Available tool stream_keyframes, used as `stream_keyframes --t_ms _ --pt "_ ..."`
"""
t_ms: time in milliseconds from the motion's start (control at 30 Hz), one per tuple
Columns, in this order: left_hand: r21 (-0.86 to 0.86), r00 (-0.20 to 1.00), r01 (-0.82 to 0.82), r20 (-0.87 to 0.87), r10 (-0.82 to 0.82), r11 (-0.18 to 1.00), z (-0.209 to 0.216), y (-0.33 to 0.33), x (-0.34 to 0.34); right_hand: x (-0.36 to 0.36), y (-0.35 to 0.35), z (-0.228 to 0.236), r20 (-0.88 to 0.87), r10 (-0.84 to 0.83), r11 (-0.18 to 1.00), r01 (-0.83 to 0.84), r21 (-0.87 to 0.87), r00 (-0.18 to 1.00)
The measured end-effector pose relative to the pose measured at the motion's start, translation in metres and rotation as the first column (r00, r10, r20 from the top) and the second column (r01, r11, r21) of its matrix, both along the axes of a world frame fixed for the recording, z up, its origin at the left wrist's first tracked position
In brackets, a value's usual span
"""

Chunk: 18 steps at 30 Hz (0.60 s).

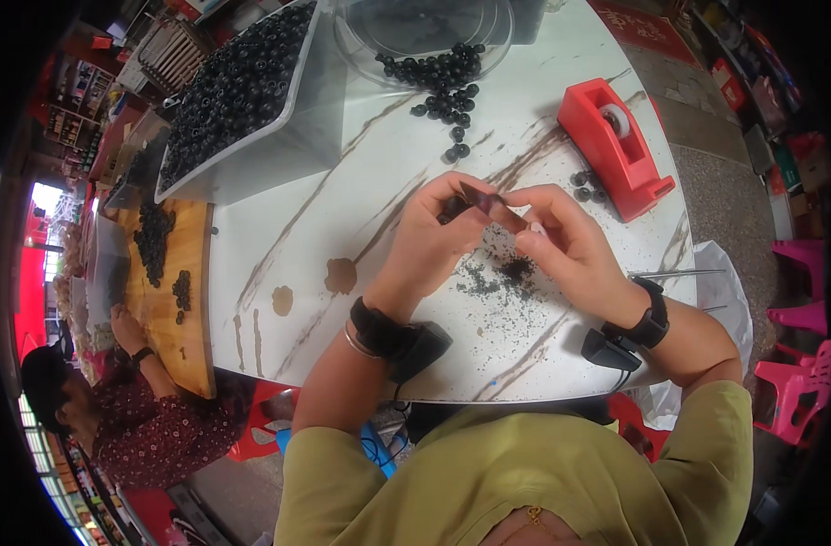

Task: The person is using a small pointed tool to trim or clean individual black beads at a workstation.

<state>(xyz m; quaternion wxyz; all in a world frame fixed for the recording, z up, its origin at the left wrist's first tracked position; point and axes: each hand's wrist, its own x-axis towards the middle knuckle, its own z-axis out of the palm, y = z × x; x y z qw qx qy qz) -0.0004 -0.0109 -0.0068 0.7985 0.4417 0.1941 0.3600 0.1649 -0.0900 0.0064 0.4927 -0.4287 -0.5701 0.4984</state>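
Dark piece: we see it (451,210) at the centre of the frame, held in the left hand (434,227) and partly hidden.
Left fingers: they pinch the dark piece between thumb and fingertips.
Blade: we find this thin strip (508,217) just right of centre, pointing up and left, its upper end at the left fingers.
Right fingers: on the right hand (566,238), they pinch the blade.
Black crumbs: we note them scattered (516,269) below both hands on the white worktop (361,209).
Loose black beads: a trail (452,109) runs down from the top centre.
Tape dispenser: red (619,150), upper right, beads beside it.
Bin: translucent (261,156), upper left, heaped with black beads.
Co-worker's hand: we spot it (127,329) at the left, near a wooden board (195,273) bearing beads.
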Motion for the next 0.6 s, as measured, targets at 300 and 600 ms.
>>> stream_keyframes --t_ms 300,600 --pt "0.019 0.999 0.017 -0.050 -0.016 1.000 -0.0033 -0.0001 -0.0020 0.0032 -0.0020 0.0022 0.144 -0.014 1.000 0.012 0.011 0.989" --pt "0.024 0.999 0.013 0.030 -0.013 1.000 -0.0085 0.0009 -0.0012 0.0013 -0.0030 0.0023 0.105 -0.015 0.999 0.012 0.032 0.994"
